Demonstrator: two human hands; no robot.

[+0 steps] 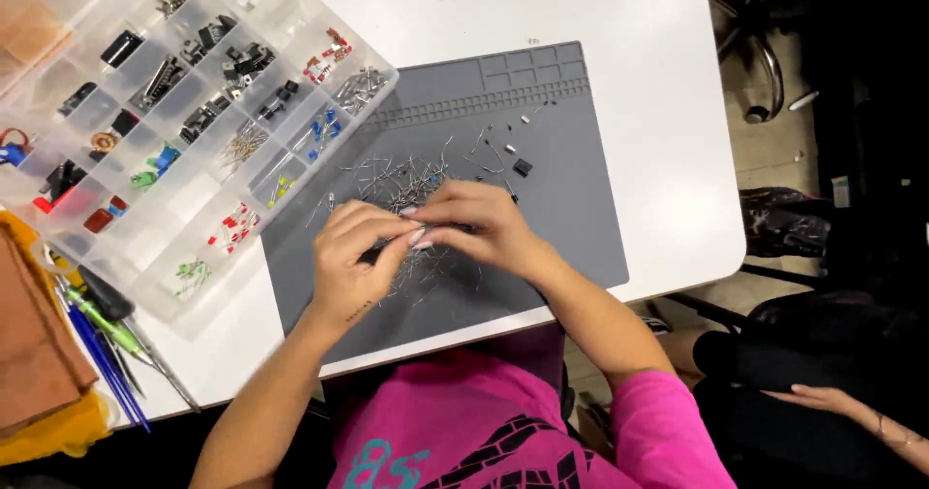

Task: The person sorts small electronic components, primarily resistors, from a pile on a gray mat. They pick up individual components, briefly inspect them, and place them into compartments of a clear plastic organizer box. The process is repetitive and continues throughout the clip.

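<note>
Centre of frame: left hand and right hand meet fingertip to fingertip, fingers pinched on a small dark part, above the wire pile on the grey mat; parts box upper left.

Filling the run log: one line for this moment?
left hand: pinching in parts pile | right hand: same spot | surface: grey mat | organizer box: open

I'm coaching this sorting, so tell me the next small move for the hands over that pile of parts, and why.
Probably lift the pinched piece clear of the pile. The left hand and right hand meet fingertip to fingertip above tangled wire-legged parts on the grey mat, so what they hold is hard to tell apart there.
</note>
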